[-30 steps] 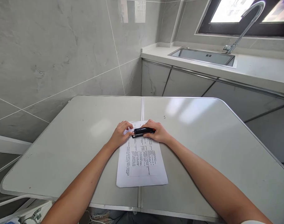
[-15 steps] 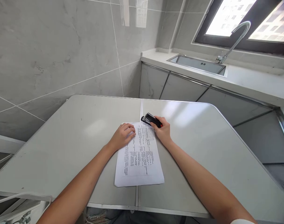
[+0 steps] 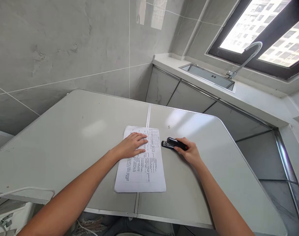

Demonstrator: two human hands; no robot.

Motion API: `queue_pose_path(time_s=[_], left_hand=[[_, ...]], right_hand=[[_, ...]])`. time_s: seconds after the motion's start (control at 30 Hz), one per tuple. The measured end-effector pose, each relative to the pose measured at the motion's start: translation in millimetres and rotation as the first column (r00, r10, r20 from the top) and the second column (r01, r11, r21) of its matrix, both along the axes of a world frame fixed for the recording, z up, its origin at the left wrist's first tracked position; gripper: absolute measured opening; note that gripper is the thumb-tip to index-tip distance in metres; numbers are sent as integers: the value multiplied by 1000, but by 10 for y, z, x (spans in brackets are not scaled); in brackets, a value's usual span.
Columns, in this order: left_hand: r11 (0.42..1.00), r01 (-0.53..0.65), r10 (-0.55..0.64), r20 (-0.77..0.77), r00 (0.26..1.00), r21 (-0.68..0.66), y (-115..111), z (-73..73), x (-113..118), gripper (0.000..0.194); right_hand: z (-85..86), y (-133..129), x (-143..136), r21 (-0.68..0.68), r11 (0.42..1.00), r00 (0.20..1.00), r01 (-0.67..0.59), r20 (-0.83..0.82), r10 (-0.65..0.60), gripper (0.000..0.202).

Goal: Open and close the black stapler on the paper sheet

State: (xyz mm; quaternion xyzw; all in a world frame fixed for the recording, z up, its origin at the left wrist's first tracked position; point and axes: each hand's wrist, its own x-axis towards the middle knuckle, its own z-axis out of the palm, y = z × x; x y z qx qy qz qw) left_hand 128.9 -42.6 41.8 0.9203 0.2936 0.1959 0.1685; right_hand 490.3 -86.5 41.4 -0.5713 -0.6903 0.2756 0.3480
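Note:
Printed sheets of paper (image 3: pixel 142 182) lie on the pale folding table (image 3: pixel 90 98), across its centre seam. My left hand (image 3: pixel 133 144) rests flat on the upper part of the paper, fingers spread. To the right of the sheets, my right hand (image 3: pixel 191 152) grips a black stapler (image 3: pixel 174 143), whose front end points left at the paper's right edge. A gap separates the stapler from the paper, and its jaws stand apart.
Behind the table runs a white counter (image 3: pixel 255 101) with a sink (image 3: pixel 210 76) and a chrome faucet (image 3: pixel 248 60) under a window. A grey tiled wall (image 3: pixel 90 42) borders the far left side. A white cable (image 3: pixel 24 189) lies at the lower left.
My right hand has drawn the stapler away from the paper's top edge, to the right and nearer. My left hand now lies flatter with its fingers spread. The view has tilted.

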Motion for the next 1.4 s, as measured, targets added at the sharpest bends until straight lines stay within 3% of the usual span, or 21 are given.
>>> queue_pose_path(time_s=[0.27,0.5,1.0,1.27,1.4], left_hand=[[1000,-7,7,10,1000,-23,17,-10,7,39],[999,21,-21,11,1000,-36,13,-11,4,39],[999,13,-8,104,994,-48,13,-39,6,39],[999,12,-10,64,998,-39,16,-24,-3,38],[999,13,-10,76,997,-48,19,-6,-20,38]], right_hand=[[10,-10,-116,39,971,972,-234,9,234,35],[-27,-25,-238,229,938,958,-262,175,226,40],[19,-57,-329,211,939,903,-271,393,173,50],[55,-114,-461,204,945,816,-257,569,99,67],[69,-102,-395,205,942,869,-266,474,143,56]])
